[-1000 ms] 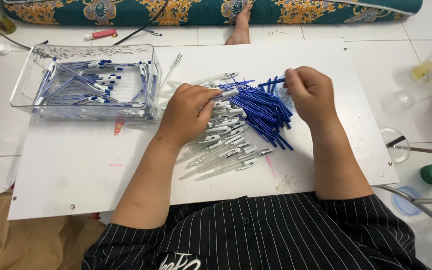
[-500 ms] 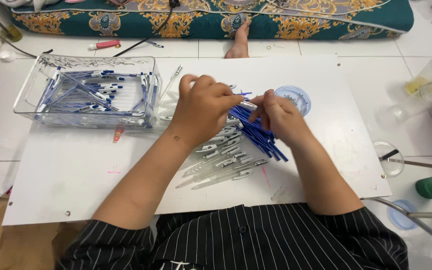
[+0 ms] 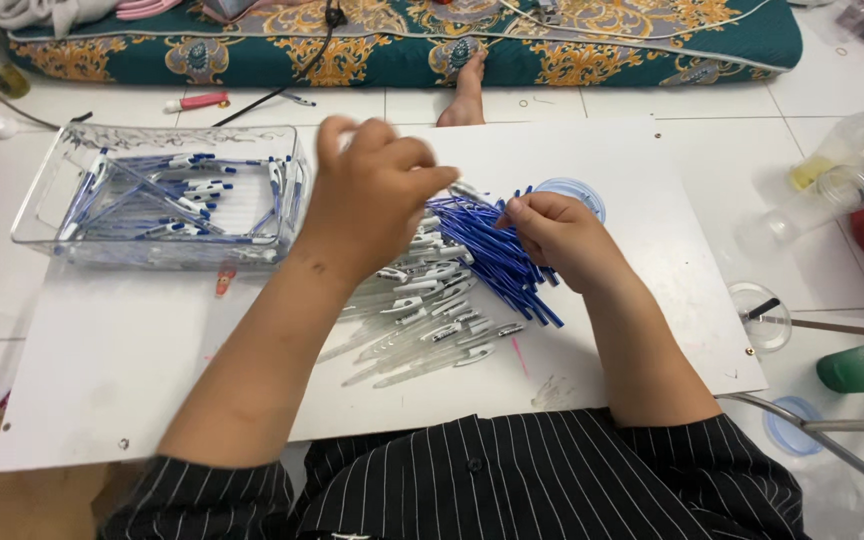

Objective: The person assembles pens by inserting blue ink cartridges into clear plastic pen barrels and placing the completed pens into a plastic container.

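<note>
L hand (image 3: 377, 200) has lifted off the clear pen barrels (image 3: 417, 320) & swung left, blurred; R hand (image 3: 557, 235) now at the blue refills (image 3: 492, 250).

Black shirt, thin white pinstripes, rolled sleeves

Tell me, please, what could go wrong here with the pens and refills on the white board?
1. The clear pen barrels lie loose under the left hand; a sweep of that arm might roll them off the white board.
2. The blue refills are heaped under the right hand; pulling one could scatter others.
3. The clear tray sits at the board's left edge and could be nudged off.
</note>
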